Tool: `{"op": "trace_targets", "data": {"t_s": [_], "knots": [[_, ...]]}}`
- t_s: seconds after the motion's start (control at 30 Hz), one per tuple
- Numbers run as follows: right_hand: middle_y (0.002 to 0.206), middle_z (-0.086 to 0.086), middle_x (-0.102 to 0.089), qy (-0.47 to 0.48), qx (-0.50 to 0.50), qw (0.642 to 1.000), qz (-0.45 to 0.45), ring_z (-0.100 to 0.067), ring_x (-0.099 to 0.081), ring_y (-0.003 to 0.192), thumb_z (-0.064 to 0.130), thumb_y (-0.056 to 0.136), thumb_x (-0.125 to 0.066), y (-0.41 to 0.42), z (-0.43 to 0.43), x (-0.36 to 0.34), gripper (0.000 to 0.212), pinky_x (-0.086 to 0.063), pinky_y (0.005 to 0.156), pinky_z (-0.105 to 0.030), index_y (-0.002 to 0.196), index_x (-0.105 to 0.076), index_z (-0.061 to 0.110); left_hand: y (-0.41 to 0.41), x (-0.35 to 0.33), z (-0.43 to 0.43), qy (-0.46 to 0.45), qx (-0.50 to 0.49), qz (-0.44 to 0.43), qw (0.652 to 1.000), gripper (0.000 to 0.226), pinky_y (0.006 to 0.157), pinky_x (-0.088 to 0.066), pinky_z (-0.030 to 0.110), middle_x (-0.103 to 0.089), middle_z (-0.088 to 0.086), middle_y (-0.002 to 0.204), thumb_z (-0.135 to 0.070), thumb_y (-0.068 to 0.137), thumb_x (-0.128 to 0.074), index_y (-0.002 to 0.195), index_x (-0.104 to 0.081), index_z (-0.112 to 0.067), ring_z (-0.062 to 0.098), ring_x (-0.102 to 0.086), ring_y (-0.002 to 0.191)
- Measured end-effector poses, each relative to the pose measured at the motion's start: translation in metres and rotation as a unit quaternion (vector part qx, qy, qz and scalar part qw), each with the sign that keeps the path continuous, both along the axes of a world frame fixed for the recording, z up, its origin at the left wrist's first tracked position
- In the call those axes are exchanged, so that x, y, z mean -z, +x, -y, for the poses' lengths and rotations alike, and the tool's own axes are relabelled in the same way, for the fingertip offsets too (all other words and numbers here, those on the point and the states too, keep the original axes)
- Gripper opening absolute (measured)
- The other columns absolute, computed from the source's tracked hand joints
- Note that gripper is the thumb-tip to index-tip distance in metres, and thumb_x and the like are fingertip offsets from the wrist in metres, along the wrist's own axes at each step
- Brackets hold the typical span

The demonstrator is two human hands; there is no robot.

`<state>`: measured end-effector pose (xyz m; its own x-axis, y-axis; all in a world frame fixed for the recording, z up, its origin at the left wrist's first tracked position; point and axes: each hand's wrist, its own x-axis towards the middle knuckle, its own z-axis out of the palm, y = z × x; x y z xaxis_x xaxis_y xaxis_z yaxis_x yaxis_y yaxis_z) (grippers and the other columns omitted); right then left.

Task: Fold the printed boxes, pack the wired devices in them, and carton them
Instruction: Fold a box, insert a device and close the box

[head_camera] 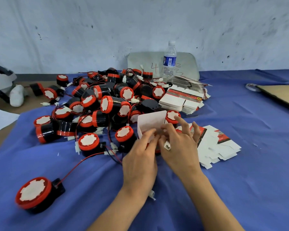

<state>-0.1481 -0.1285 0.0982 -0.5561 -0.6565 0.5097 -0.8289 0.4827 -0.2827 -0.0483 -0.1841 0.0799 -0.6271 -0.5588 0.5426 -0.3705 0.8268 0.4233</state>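
Wall: pale, scuffed and speckled with dark marks, behind the device pile.
Table: draped in a creased blue cloth; bare brown top shows left of the device pile.
Lone device: front-left of the device pile, red rim up, its wire running back toward the pile.
Device pile: black-and-red wired devices heaped with tangled leads and white plugs.
Left hand: just front-right of the device pile, fingertips pinching the printed box's lower edge.
Printed box: half folded, white flap up, at the pile's right edge between both hands.
Right hand: thumb at the box, fingers spread; whether it grips, I cannot tell.
Water bottle: upright, behind-right of the pile.
Flat boxes: stacked right of the pile.
Cardboard sheet: far right of the pile.
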Motion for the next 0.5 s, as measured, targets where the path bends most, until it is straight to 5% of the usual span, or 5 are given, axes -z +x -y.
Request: {"op": "trace_targets", "data": {"t_s": [0.13, 0.2, 0.37, 0.5], "knots": [[0.103, 0.005, -0.071, 0.040, 0.003, 0.999, -0.003, -0.008, -0.016, 0.145, 0.034, 0.096, -0.040, -0.001, -0.001, 0.000, 0.027, 0.017, 0.112, -0.039, 0.111, -0.059, 0.022, -0.003, 0.009, -0.002, 0.059, -0.004, 0.158, 0.986, 0.069, 0.082, -0.048, 0.036, -0.002, -0.025, 0.160, -0.010, 0.095, -0.040, 0.154, -0.011, -0.034, 0.018, -0.055, 0.120], [0.106, 0.006, -0.070, 0.046, 0.000, 0.999, 0.002, -0.008, -0.020, 0.143, 0.045, 0.098, -0.032, 0.003, 0.000, -0.002, 0.036, 0.020, 0.110, -0.037, 0.112, -0.057, 0.023, -0.005, 0.011, -0.002, 0.076, 0.003, 0.176, 0.982, 0.070, 0.079, -0.048, 0.038, -0.004, -0.023, 0.159, -0.016, 0.097, -0.039, 0.154, -0.001, -0.033, 0.024, -0.058, 0.114], [0.098, 0.005, -0.068, -0.017, -0.019, 0.995, 0.093, -0.011, -0.042, 0.126, 0.076, 0.086, -0.015, 0.006, -0.003, -0.008, 0.069, -0.001, 0.116, -0.039, 0.101, -0.058, 0.024, -0.002, 0.013, -0.001, 0.096, 0.053, 0.136, 0.985, 0.070, 0.079, -0.046, 0.039, -0.040, -0.024, 0.145, -0.018, 0.092, -0.048, 0.148, -0.015, -0.045, 0.029, -0.059, 0.106], [0.076, 0.010, -0.053, -0.137, -0.042, 0.984, 0.106, -0.018, -0.041, 0.090, 0.069, 0.086, -0.019, 0.005, -0.009, -0.010, 0.063, -0.033, 0.084, -0.032, 0.081, -0.055, 0.017, -0.002, 0.012, 0.001, 0.087, 0.049, 0.104, 0.990, 0.044, 0.078, -0.046, 0.037, -0.055, -0.021, 0.124, -0.027, 0.094, -0.048, 0.130, -0.032, -0.048, 0.018, -0.059, 0.101]]}}
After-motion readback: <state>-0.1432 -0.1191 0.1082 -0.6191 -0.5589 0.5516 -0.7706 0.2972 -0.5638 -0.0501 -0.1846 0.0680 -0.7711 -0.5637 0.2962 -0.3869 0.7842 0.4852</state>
